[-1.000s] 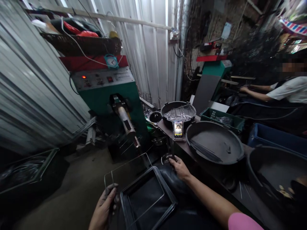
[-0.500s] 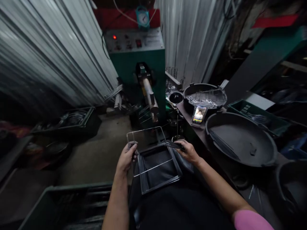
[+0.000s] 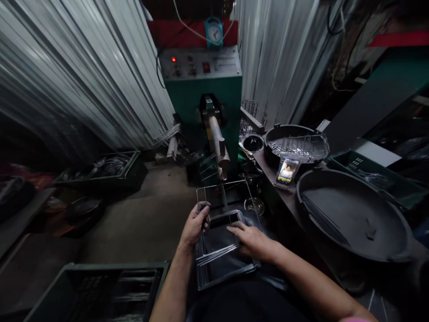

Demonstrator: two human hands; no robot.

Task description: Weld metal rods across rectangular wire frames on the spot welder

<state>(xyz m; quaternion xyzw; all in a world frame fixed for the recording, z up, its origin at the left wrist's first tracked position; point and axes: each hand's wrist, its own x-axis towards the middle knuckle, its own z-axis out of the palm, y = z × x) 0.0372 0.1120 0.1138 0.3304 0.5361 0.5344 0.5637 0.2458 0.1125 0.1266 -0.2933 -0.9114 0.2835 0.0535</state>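
Our R hand just slid in over the stack, so both hands work there rn. L hand pinches a wire frame, poking past the stack's far end; R grip, can't tell.

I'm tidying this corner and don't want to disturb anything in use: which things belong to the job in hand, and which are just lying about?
In use, it seems:
- wire frame, held in the left hand
- stack of frames, under the right hand

Probably just lying about:
- lit phone
- blue clock
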